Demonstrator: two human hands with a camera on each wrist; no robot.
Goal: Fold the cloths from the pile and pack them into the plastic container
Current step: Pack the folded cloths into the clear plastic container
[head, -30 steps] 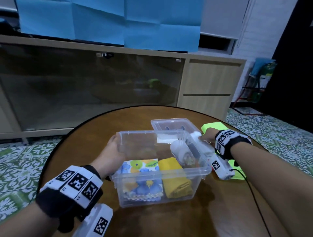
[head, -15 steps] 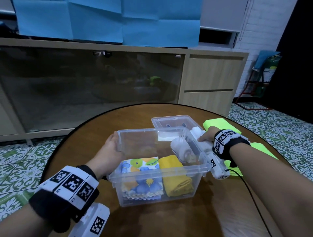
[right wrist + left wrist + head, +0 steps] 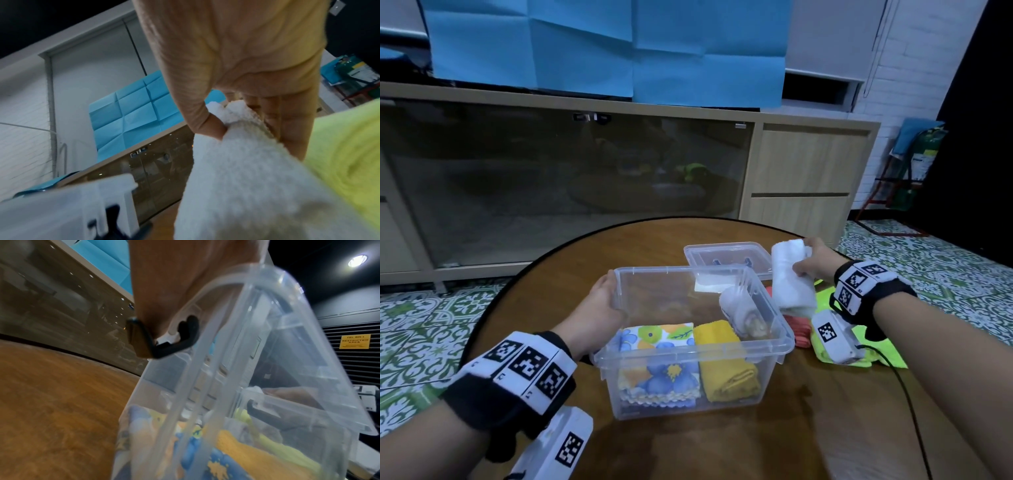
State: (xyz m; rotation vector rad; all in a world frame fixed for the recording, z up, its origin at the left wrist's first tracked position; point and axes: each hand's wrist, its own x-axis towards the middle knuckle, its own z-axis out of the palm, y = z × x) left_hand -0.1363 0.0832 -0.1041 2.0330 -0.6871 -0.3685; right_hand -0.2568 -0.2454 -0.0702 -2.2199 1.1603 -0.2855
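The clear plastic container (image 3: 767,339) stands on the round wooden table (image 3: 722,445). In it lie a folded floral cloth (image 3: 659,363), a folded yellow cloth (image 3: 726,363) and a rolled white cloth (image 3: 738,310). My left hand (image 3: 607,291) grips the container's left rim; its palm (image 3: 174,288) lies against the wall. My right hand (image 3: 803,260) pinches the top of a folded white cloth (image 3: 791,287), which hangs just outside the container's right rim. In the right wrist view, thumb and fingers (image 3: 287,126) clamp that cloth (image 3: 236,170).
The container's lid (image 3: 729,255) lies behind it. A lime green cloth (image 3: 866,346) (image 3: 349,154) and a red cloth (image 3: 799,330) lie on the table to the right. A wooden cabinet with dark glass doors (image 3: 585,178) stands beyond the table.
My right hand has lifted the white cloth up and to the right, off the table by the container's right rim. The left hand has stayed on the container.
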